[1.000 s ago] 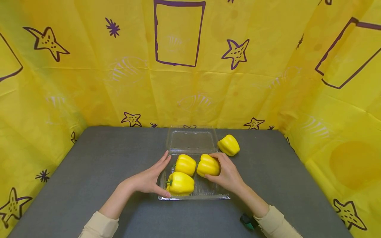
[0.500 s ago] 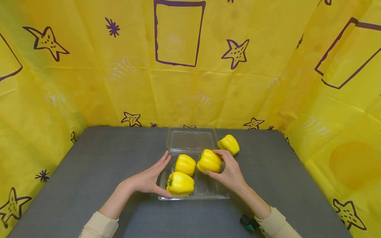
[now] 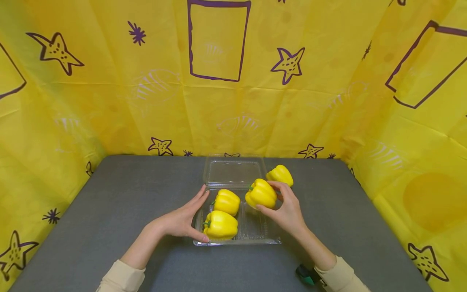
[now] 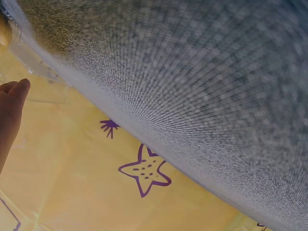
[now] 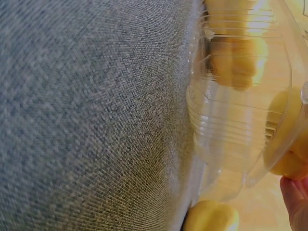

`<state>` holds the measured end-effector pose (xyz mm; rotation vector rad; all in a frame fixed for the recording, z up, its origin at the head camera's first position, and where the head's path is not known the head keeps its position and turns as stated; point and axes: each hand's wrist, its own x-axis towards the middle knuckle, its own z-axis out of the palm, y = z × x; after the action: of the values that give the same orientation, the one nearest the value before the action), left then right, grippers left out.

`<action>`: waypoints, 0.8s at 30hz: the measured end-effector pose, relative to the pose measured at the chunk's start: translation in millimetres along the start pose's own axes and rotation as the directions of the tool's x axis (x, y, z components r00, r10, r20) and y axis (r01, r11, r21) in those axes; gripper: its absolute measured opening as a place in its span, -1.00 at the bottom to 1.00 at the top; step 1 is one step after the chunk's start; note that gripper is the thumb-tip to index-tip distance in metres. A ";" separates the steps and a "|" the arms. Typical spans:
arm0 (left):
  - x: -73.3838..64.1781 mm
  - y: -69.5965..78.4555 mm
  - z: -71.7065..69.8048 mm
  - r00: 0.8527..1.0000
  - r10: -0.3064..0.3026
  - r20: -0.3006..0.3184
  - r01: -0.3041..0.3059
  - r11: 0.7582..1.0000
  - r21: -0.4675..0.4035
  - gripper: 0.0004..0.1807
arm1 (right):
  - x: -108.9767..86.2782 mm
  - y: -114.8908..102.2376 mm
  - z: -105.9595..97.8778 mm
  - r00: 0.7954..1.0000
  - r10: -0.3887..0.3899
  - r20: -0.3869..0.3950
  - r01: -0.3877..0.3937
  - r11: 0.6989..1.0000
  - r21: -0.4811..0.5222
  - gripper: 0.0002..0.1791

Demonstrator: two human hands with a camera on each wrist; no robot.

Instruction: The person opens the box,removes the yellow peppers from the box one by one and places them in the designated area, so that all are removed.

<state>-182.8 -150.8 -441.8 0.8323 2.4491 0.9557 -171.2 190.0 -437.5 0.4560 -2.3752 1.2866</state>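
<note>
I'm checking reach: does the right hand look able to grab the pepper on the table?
Probably not: the held pepper occupies the right hand, though the table pepper lies just beyond it.

text: none readable | labels: none readable | brands: none | numbers: none | signs: none

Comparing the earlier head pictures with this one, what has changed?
The right hand has moved the held pepper up and rightward in the head view. It already gripped that pepper; nothing was newly grasped or released. Unchanged: left hand at the left edge of the plastic container, rear pepper and front pepper inside, lid open, loose pepper outside.
</note>
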 end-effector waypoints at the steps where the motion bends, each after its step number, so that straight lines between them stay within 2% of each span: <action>1: -0.2 0.1 -0.1 1.000 -0.001 0.001 0.001 1.000 -0.001 0.44 | -0.1 0.3 -0.3 1.000 0.005 -0.005 -0.005 1.000 0.007 -0.19; 7: -0.3 -0.2 0.1 1.000 0.000 0.001 0.000 1.000 -0.002 0.44 | 0.4 -4.4 -4.2 0.998 0.041 -0.044 -0.039 0.999 0.037 -0.20; 14: -0.2 -1.2 0.4 1.000 0.017 -0.006 -0.017 1.000 0.010 0.43 | 2.8 -38.1 -18.0 0.992 0.090 -0.085 -0.088 0.996 0.032 -0.26; 19: -0.2 -1.4 0.3 1.000 0.013 -0.006 -0.013 1.000 0.009 0.43 | 4.0 -40.8 -23.7 0.985 0.133 -0.110 -0.131 0.991 0.023 -0.28; 24: -0.4 -1.2 0.3 1.000 0.008 -0.002 -0.008 1.000 0.012 0.44 | 4.9 -36.8 -27.1 0.981 0.138 -0.135 -0.136 0.990 0.022 -0.28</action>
<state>-182.7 -151.6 -442.8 0.8455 2.4571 0.9464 -153.3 193.3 -395.3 0.2034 -2.3183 1.3475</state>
